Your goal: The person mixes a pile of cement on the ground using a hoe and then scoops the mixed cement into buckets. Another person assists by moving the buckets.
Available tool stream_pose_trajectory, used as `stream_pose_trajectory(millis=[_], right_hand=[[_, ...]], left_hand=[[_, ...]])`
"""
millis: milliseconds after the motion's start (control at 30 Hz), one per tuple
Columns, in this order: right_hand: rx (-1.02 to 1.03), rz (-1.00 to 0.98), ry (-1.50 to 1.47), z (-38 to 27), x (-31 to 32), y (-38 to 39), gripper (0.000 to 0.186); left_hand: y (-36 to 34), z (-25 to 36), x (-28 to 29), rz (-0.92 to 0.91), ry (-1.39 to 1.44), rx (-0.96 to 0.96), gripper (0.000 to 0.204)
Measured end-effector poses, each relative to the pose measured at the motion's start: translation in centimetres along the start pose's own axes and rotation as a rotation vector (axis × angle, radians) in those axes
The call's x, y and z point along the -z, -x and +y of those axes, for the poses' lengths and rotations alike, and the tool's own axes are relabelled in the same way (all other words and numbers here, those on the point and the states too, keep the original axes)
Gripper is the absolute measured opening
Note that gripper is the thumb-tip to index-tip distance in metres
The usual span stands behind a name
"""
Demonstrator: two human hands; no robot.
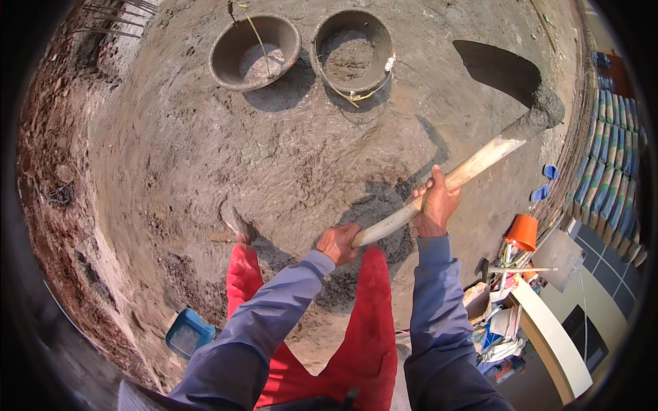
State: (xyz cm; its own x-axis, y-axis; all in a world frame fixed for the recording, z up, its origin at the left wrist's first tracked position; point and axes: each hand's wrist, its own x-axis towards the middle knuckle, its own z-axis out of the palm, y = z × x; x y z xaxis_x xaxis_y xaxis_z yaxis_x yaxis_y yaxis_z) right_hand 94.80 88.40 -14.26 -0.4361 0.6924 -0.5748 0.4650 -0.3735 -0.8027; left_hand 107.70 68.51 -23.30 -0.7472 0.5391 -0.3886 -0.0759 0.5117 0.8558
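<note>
Both my hands are wrapped round the wooden handle of a hoe (483, 159). My left hand (338, 244) closes on the handle's lower end, in front of my knee. Further up the shaft grips my right hand (437, 204), with its thumb lying along the wood. The hoe slants up to the right, and its socket is caked in grey mortar. Its broad dark blade (500, 70) is raised over the wet grey mortar (274, 147) spread on the ground. My left foot stands in this mix; the right foot is hidden.
Two black buckets (231, 72) (352, 89) with mortar inside stand at the far side. A blue container (190, 333) lies at the near left. On the right are blue sandals (540, 192), an orange bucket (522, 233), stacked sacks (606, 175) and a cluttered pile. Thin metal rods (113, 17) stick out far left.
</note>
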Motion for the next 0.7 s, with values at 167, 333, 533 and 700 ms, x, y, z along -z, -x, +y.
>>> stream_pose_trajectory(millis=[167,333,533,700], right_hand=[[-0.278,-0.17,-0.182,4.5,1.2,-16.1,0.024],[-0.32,-0.224,-0.142,10.3,-4.6,-26.7,0.021],[-0.488,-0.104,0.27,20.5,-2.9,-17.6,0.012],[-0.689,0.039,0.494,25.8,1.3,-3.5,0.015]], left_hand=[[-8.4,2.4,-1.8,0.131,-0.282,0.126,0.029],[-19.4,0.3,1.1,0.165,-0.569,0.166,0.024],[-9.3,-2.2,-2.4,-0.167,-0.491,0.519,0.021],[6.6,-2.7,-2.9,-0.279,-0.478,0.602,0.022]])
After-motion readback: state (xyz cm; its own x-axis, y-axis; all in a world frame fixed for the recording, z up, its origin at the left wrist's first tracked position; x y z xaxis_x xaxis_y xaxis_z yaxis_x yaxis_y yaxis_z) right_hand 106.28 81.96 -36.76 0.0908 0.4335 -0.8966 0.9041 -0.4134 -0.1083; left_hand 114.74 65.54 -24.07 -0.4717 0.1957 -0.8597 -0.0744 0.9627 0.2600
